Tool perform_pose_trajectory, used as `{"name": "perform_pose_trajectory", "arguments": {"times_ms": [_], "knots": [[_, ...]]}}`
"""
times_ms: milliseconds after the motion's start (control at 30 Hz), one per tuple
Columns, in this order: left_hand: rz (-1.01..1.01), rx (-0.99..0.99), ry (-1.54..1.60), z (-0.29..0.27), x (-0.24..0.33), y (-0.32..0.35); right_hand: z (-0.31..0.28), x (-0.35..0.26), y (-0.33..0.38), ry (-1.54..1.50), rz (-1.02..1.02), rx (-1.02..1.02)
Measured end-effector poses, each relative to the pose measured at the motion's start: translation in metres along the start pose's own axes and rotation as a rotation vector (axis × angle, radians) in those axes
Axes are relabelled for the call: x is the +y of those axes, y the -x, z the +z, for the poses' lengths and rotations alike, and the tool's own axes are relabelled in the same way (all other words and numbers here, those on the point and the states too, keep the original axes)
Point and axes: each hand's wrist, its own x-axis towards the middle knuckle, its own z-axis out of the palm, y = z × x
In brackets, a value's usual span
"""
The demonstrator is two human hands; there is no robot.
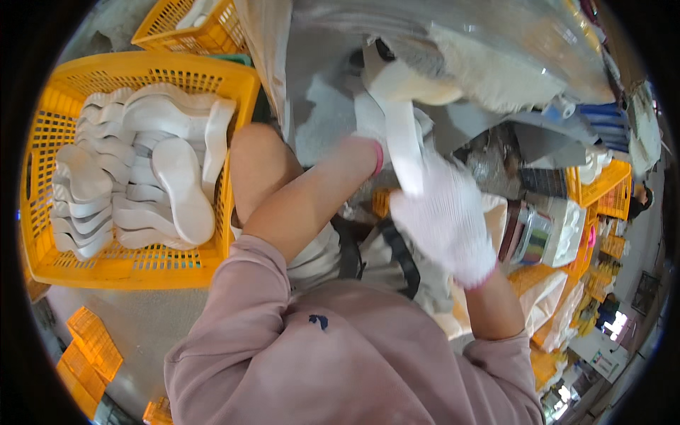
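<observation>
A white shoe sole (405,152) stands nearly upright in front of me, its narrow side turned to me. My right hand (448,216), in a white knitted glove, is closed round its lower end and slightly blurred. Gloved in white with a pink cuff, my left hand (368,117) grips the sole's upper part from behind; most of its fingers are hidden. The sole's upper end meets a cream-coloured rounded part (411,83) of the machine, apparently a wheel. Whether they press together I cannot tell.
To my left, a yellow crate (142,276) holds several stacked white soles (183,188). Another yellow crate (191,39) is behind it. Cloudy plastic sheeting (510,42) hangs over the machine. More yellow crates (602,184) stand at the right, and orange ones (88,354) on the floor at lower left.
</observation>
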Motion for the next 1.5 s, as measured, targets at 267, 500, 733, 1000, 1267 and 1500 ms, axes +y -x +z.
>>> {"name": "perform_pose_trajectory", "arguments": {"times_ms": [267,500,733,1000,1267,1500], "knots": [[0.088,-0.086,0.05,-0.014,-0.05,0.044,0.057,0.107,0.163,0.22,-0.08,0.084],[-0.149,0.014,0.113,-0.031,-0.072,0.03,0.039,0.066,0.116,0.303,-0.156,0.119],[-0.013,0.036,0.084,-0.02,-0.018,-0.024,0.025,0.012,0.02,0.269,0.082,0.296],[0.218,0.034,-0.16,-0.022,-0.035,0.032,0.036,0.026,0.069,-0.26,0.226,0.191],[0.494,-0.092,-0.687,-0.014,-0.031,0.034,0.062,0.099,0.121,-1.133,0.6,0.251],[1.276,0.152,-2.385,-0.038,0.081,0.229,0.068,0.191,0.111,-0.562,0.472,0.235]]}}
